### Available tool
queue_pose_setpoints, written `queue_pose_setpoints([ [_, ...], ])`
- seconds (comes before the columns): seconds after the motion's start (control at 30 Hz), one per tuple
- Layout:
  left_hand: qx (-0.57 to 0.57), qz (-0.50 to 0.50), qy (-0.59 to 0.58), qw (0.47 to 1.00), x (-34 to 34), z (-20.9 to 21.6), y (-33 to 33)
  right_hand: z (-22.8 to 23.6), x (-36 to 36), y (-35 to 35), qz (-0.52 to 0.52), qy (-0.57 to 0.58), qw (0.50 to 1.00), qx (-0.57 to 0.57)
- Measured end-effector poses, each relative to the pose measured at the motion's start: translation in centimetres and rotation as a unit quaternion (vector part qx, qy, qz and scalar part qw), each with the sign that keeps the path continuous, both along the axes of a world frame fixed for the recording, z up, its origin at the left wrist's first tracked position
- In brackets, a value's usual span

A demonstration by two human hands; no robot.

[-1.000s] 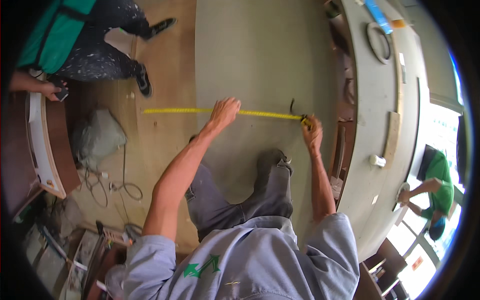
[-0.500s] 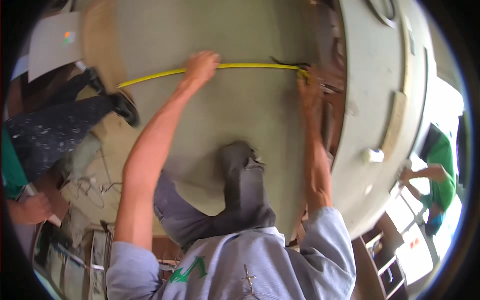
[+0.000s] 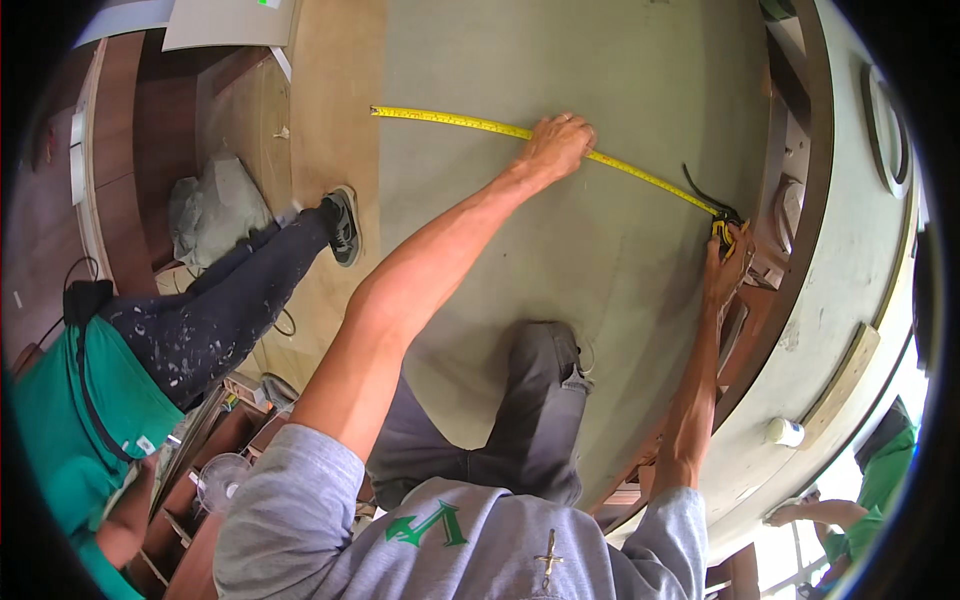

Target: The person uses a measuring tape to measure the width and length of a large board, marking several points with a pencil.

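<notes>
As the yellow tape [image 3: 655,181] stretches across the grey board [image 3: 480,290], the left hand [image 3: 560,142] is curled closed around its middle, while the right hand [image 3: 735,252] grasps the case [image 3: 721,234] at its end. Well left of the left hand, the tape's tip lies just over a plywood strip [image 3: 338,90]. A black strap [image 3: 696,186] curls just up-left of the right hand. Below and right of that hand is a white bottle [image 3: 785,432]. Farther left of the left hand are a co-worker's shoe [image 3: 346,228] and a bag [image 3: 228,200].
</notes>
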State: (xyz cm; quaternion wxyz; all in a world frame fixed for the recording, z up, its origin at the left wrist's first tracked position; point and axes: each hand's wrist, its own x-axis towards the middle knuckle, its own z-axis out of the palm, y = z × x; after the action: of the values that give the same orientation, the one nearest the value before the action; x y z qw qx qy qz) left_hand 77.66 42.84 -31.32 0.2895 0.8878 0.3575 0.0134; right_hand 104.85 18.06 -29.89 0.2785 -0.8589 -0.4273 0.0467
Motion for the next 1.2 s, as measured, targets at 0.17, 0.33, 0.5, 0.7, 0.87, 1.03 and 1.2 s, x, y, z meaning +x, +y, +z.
queue_pose_setpoints([
  [0.17,0.007,0.014,-0.044,0.999,0.5,-1.0,0.1,-0.1,0.9,0.5,0.006,-0.007,1.0,0.001],
  [0.33,-0.01,0.018,-0.07,0.997,1.3,-1.5,1.6,0.7,1.4,2.5,-0.008,-0.019,1.0,0.001],
  [0.5,0.044,0.029,-0.092,0.994,1.5,-1.8,2.3,-0.1,1.7,3.9,0.003,-0.044,0.998,0.035],
  [0.7,0.014,0.046,-0.095,0.994,1.9,-1.4,2.9,1.3,1.4,5.2,-0.015,-0.002,0.998,0.062],
  [0.87,0.015,0.048,-0.104,0.993,2.0,-1.0,3.6,1.5,1.6,5.9,0.006,-0.027,0.997,0.072],
  [1.03,-0.012,0.054,-0.103,0.993,1.8,-0.9,4.5,0.5,2.1,6.6,0.044,-0.063,0.994,0.082],
  [1.2,0.02,0.04,-0.116,0.992,2.5,-1.2,4.2,-0.3,2.7,6.3,0.036,-0.04,0.993,0.106],
])
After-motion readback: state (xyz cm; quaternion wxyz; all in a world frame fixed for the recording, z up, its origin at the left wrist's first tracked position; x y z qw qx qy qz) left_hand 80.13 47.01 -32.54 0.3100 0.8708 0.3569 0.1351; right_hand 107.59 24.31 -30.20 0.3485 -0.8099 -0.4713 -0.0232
